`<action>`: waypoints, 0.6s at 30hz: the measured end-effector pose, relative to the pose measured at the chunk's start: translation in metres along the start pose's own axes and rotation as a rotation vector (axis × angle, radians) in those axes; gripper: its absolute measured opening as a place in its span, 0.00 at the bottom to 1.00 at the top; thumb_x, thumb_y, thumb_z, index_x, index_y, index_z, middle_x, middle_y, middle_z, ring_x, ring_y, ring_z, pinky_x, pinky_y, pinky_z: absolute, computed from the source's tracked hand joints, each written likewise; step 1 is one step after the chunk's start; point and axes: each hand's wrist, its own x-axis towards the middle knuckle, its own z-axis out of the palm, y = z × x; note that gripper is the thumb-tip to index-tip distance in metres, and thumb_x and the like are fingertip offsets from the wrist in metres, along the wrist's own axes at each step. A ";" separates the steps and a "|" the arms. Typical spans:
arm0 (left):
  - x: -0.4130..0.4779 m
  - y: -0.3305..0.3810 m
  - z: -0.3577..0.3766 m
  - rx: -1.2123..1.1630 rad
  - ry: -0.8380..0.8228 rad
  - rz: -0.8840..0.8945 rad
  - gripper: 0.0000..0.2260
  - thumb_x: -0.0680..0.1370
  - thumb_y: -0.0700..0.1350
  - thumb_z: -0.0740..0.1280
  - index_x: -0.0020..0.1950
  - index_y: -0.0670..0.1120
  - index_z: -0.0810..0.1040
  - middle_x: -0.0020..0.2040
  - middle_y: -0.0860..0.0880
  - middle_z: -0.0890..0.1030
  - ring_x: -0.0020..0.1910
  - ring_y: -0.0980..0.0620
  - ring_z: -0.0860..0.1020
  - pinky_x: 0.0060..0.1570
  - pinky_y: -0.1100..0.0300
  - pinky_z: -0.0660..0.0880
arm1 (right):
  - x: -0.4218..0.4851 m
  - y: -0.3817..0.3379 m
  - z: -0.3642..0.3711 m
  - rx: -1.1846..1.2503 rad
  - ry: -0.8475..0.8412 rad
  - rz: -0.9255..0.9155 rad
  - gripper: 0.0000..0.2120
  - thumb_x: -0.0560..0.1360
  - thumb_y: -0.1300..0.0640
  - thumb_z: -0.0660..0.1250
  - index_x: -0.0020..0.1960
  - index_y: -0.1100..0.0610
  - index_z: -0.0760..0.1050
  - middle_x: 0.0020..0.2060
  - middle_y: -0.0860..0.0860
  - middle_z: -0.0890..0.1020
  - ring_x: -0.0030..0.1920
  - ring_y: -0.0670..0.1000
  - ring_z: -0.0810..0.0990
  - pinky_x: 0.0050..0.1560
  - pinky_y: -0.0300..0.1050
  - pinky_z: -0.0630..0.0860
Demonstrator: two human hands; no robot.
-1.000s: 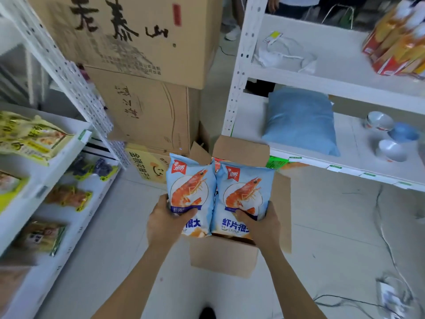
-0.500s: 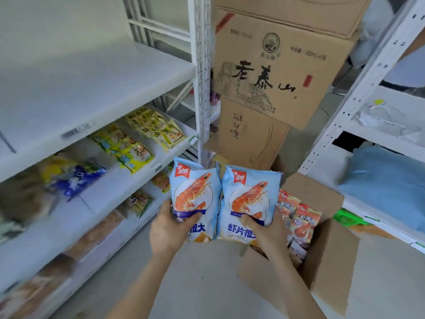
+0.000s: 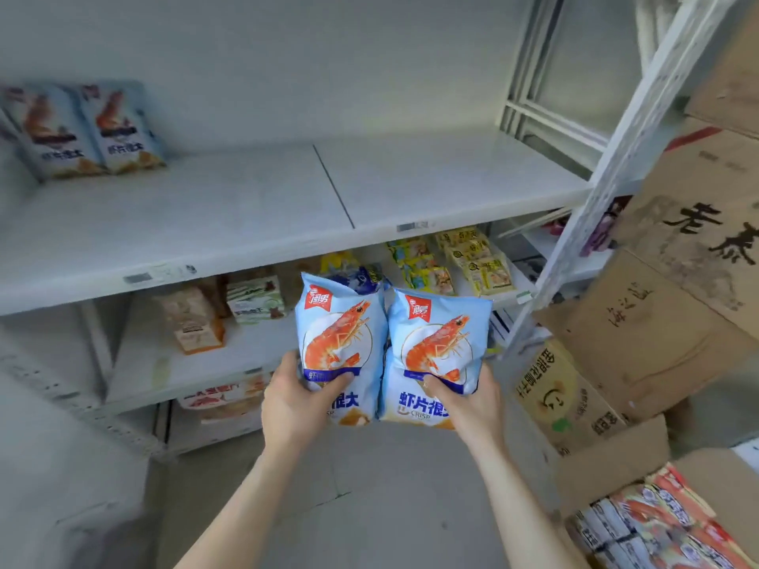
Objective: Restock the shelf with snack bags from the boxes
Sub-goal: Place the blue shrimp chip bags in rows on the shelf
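Pale-blue prawn-cracker packs, two, held upright side by side with edges touching, in front of the lower shelves. Left hand (image 3: 293, 400) grips the left bag (image 3: 339, 334) low down, fingers wrapped behind it, thumb curled across the front. Right hand (image 3: 468, 398) holds the right bag (image 3: 437, 342) the same way. White upper shelf (image 3: 246, 207) sits above them, with two matching bags (image 3: 82, 129) propped at its far left. Open cardboard box (image 3: 616, 466) at lower right, snack packs (image 3: 665, 523) inside. Brown cartons (image 3: 657, 334) stacked right of the shelving.
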 end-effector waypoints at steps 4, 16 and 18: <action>0.015 -0.024 -0.073 -0.005 0.103 -0.034 0.23 0.64 0.62 0.76 0.50 0.54 0.72 0.46 0.56 0.81 0.42 0.57 0.80 0.39 0.57 0.78 | -0.023 -0.041 0.066 0.006 -0.118 -0.066 0.22 0.63 0.51 0.80 0.52 0.48 0.74 0.44 0.39 0.81 0.46 0.42 0.79 0.40 0.37 0.71; 0.072 -0.079 -0.234 -0.020 0.341 -0.062 0.22 0.65 0.61 0.76 0.51 0.54 0.72 0.46 0.55 0.82 0.44 0.55 0.80 0.42 0.52 0.79 | -0.062 -0.137 0.235 -0.002 -0.312 -0.227 0.25 0.63 0.46 0.79 0.56 0.47 0.72 0.48 0.42 0.82 0.48 0.46 0.79 0.46 0.45 0.76; 0.084 -0.083 -0.249 -0.026 0.373 -0.065 0.21 0.65 0.60 0.76 0.51 0.54 0.72 0.46 0.56 0.81 0.44 0.55 0.80 0.42 0.53 0.79 | -0.061 -0.151 0.256 0.009 -0.333 -0.248 0.26 0.64 0.47 0.79 0.57 0.48 0.71 0.49 0.43 0.80 0.47 0.44 0.77 0.45 0.41 0.73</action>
